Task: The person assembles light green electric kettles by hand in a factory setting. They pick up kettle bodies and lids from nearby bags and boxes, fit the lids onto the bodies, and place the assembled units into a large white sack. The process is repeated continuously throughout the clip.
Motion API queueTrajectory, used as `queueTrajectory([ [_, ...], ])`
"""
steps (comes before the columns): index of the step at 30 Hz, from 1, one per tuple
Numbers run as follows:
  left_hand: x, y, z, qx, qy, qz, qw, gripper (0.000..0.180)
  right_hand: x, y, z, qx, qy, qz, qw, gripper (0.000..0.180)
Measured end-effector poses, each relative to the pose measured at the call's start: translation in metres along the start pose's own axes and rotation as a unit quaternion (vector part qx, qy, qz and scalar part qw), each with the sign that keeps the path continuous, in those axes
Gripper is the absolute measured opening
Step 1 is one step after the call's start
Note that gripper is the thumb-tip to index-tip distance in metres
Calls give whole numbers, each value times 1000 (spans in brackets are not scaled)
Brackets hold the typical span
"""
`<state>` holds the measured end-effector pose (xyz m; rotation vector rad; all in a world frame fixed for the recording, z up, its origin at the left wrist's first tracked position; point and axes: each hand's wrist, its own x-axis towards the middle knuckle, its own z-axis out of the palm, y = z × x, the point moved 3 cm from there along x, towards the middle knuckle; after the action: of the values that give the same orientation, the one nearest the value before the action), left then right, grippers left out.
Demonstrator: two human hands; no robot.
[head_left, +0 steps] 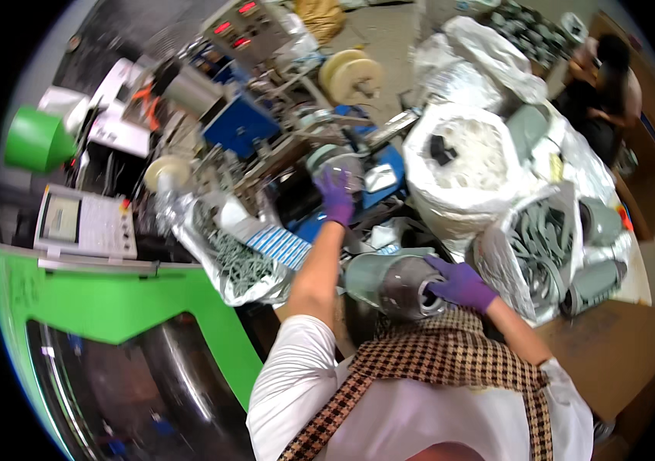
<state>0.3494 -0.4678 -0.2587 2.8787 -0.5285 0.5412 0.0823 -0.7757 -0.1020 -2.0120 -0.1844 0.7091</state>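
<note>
Both my hands wear purple gloves. My left hand (335, 198) reaches forward with its fingers stretched and spread against a grey-green cylindrical housing (351, 170) at the machine; motion blurs its outline. Close to my body lies a second cylindrical housing (367, 278), grey-green at its left end and dark and glossy at its right. My right hand (466, 286) grips the rim of that right end, the thumb at the round opening and the fingers over the outside. A blue-and-white striped sheet (280, 244) lies beside my left forearm.
White sacks stand to the right, one with pale translucent pieces (469, 157), another with grey-green curved strips (546, 242). Left is a sack of grey-green scraps (235, 265) beside a green machine (151, 303). A control box (247, 34) stands ahead. A person (608, 92) sits far right.
</note>
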Motion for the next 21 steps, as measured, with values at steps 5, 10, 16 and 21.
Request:
queueTrajectory([
  [5, 62, 14, -43, 36, -349, -47, 935, 102, 22, 17, -10, -17, 40, -96, 994, 64],
  [10, 53, 197, -208, -357, -319, 318, 818, 85, 25, 24, -36, 20, 82, -28, 996, 69],
  [16, 20, 278, -259, -349, -305, 460, 757, 48, 9, 8, -60, 85, 109, -103, 985, 70],
  [21, 36, 240, -272, -379, -264, 311, 831, 38, -78, 68, -52, 419, 313, -1, 853, 44],
])
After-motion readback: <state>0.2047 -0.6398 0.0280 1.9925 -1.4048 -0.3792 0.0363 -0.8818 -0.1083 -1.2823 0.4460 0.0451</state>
